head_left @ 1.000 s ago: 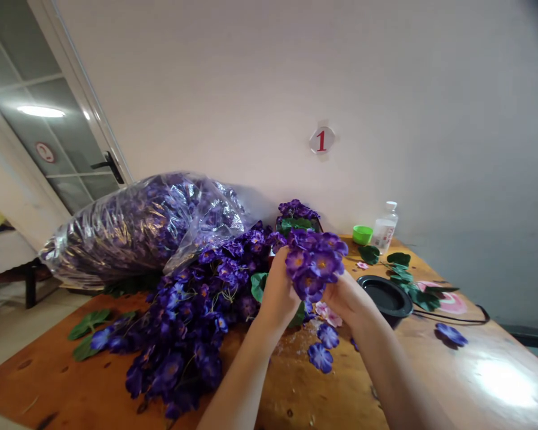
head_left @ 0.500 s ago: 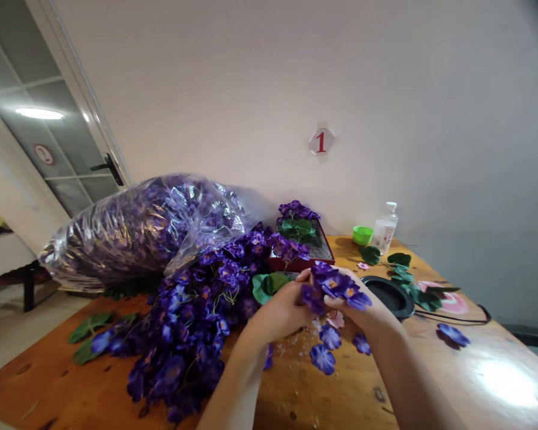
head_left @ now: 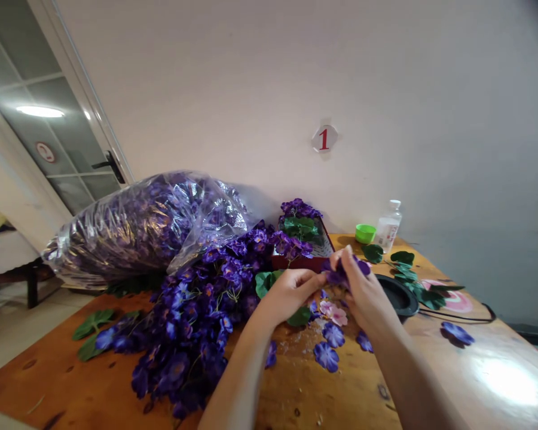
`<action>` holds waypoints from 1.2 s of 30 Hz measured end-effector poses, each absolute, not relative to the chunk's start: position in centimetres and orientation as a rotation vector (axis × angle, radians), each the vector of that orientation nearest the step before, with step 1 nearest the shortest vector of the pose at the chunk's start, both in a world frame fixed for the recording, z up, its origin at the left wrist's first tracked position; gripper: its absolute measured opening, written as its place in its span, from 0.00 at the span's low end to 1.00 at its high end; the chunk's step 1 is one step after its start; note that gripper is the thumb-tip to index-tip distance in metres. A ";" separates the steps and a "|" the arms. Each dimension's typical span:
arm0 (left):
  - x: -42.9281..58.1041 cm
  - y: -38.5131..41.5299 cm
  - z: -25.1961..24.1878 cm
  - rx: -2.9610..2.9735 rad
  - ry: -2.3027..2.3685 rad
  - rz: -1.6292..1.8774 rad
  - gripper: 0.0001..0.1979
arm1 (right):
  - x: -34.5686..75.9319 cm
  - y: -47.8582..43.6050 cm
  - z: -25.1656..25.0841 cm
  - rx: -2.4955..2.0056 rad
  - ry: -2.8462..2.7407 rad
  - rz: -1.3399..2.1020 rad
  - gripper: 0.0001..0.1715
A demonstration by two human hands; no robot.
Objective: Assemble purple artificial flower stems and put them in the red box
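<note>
Artificial purple flowers lie heaped across the wooden table at nine o'clock from the hands, and more fill a bulging clear plastic bag behind them at ten o'clock. A red tray holding further blooms and green leaves stands against the wall at twelve o'clock. Around one o'clock are a round black dish, a green cap and a plastic bottle. Loose purple blooms lie at six o'clock, a pink blossom just above them. At the centre, the half-closed right hand pinches a small purple flower cluster in its fingertips. The left hand is half curled, its fingers just beside the cluster; whether they grip it cannot be told.
</note>
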State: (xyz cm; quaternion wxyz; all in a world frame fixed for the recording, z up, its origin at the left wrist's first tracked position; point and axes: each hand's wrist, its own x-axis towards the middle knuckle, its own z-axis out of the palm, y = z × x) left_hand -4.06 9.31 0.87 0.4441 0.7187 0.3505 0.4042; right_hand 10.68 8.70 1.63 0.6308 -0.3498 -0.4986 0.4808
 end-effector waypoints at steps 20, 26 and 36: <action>-5.2 14.0 -2.0 2.128 1.861 1.078 0.12 | 14.3 9.6 2.2 -1.124 -1.521 0.717 0.21; -6.1 10.8 1.5 1.813 1.135 1.693 0.13 | 14.6 11.1 0.4 -1.311 -1.687 0.627 0.27; -7.6 9.7 1.8 1.371 0.736 1.898 0.12 | 11.9 10.9 -1.7 -0.911 -2.119 1.214 0.19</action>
